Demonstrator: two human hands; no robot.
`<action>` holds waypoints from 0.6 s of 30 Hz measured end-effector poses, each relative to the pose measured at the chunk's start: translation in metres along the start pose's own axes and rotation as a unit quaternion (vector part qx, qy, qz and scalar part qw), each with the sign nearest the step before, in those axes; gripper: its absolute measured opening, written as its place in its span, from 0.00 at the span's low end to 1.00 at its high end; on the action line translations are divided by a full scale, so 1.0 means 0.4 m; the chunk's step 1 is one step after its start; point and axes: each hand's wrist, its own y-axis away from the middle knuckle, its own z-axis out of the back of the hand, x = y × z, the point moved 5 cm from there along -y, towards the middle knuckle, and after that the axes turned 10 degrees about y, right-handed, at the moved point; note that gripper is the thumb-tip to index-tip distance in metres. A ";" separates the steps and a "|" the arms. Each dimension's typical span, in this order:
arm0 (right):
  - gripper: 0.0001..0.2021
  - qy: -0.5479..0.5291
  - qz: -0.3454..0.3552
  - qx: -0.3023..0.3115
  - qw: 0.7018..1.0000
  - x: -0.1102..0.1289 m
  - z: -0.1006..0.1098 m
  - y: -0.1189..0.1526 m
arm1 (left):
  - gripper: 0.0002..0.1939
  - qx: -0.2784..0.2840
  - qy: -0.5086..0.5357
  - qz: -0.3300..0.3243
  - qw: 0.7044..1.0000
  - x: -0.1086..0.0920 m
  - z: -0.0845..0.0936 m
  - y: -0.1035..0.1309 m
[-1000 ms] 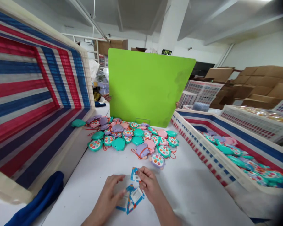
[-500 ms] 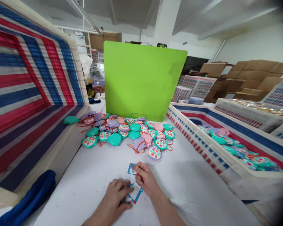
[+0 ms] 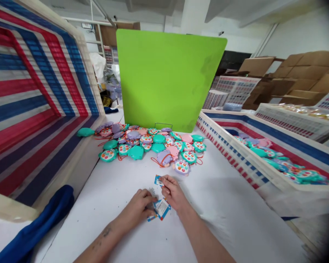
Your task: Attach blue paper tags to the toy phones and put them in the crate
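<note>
My right hand (image 3: 173,191) pinches a small blue-edged printed card (image 3: 158,180) between thumb and fingers, a little above the white table. Beside it, my left hand (image 3: 142,204) has its fingers closed on the left edge of several more small cards (image 3: 162,208). These have blue and orange borders, and the top one shows a white barcode label. Part of them is hidden under the left fingers. Beyond my hands lies a heap of turtle-shaped pop toys in green, purple and pink, some with orange cords. The closest is a purple toy (image 3: 182,167) with coloured buttons.
A green board (image 3: 170,80) stands upright behind the heap. On the left a large striped-lined crate (image 3: 82,73) is tipped on its side, with blue cloth (image 3: 49,219) near it. To the right, another lined crate (image 3: 263,175) holds more toys.
The view has shifted, with my forearms showing more. Both hands have moved slightly forward and right, still with the cards. The barcode label is now less covered by the left fingers.
</note>
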 end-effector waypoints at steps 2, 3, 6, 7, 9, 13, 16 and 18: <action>0.12 -0.010 -0.002 -0.001 1.000 -0.002 0.002 -0.001 | 0.10 -0.006 0.020 -0.003 1.000 0.002 0.029 -0.003; 0.12 -0.012 -0.003 -0.002 1.000 -0.002 0.003 -0.001 | 0.11 -0.019 0.018 0.001 1.000 0.011 0.050 -0.009; 0.13 -0.007 -0.007 -0.002 1.000 -0.001 0.002 0.000 | 0.12 -0.099 -0.041 0.028 0.994 0.065 0.142 -0.051; 0.13 -0.003 -0.007 -0.001 1.000 -0.001 0.001 0.001 | 0.11 -0.131 -0.070 0.038 0.988 0.087 0.179 -0.072; 0.14 0.004 -0.009 0.003 1.000 -0.002 0.000 0.003 | 0.12 -0.179 -0.139 0.069 0.972 0.129 0.253 -0.126; 0.14 0.009 -0.016 0.010 1.000 -0.006 -0.001 0.005 | 0.20 -0.215 -0.179 0.108 0.954 0.178 0.362 -0.255; 0.14 0.010 -0.021 0.011 1.000 -0.005 -0.003 0.007 | 0.34 -0.205 -0.179 0.136 0.953 0.196 0.387 -0.331; 0.15 0.012 -0.026 0.008 1.000 -0.003 -0.006 0.008 | 0.42 -0.197 -0.170 0.151 0.954 0.204 0.386 -0.356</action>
